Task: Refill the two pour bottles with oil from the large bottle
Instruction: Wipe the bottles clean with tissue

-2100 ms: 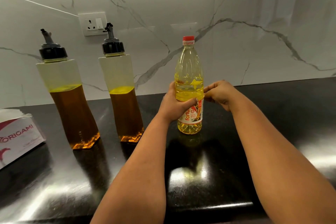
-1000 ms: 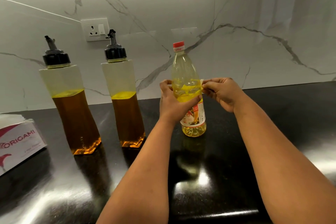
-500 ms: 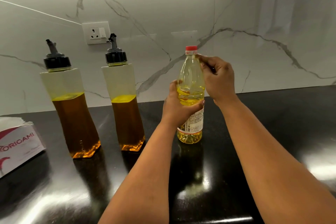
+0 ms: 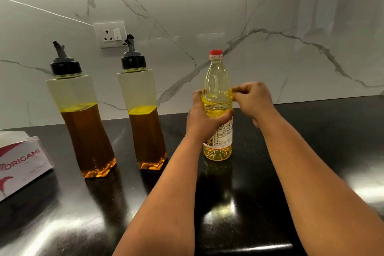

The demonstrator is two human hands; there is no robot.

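Dropped from the red cap [image 4: 215, 54], the right hand [image 4: 252, 100] curls empty beside the large bottle [image 4: 217, 106], which the left hand [image 4: 204, 119] grips; steadying it upright while twisting the cap seems wise.

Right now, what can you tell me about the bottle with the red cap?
The large bottle is clear plastic with a red cap still on top. It stands upright on the black counter, to the right of the two pour bottles. Pale yellow oil shows in its lower part, and a white label wraps its lower half. The left hand grips its middle. The right hand is at its right side, fingers curled; whether they pinch anything cannot be told.
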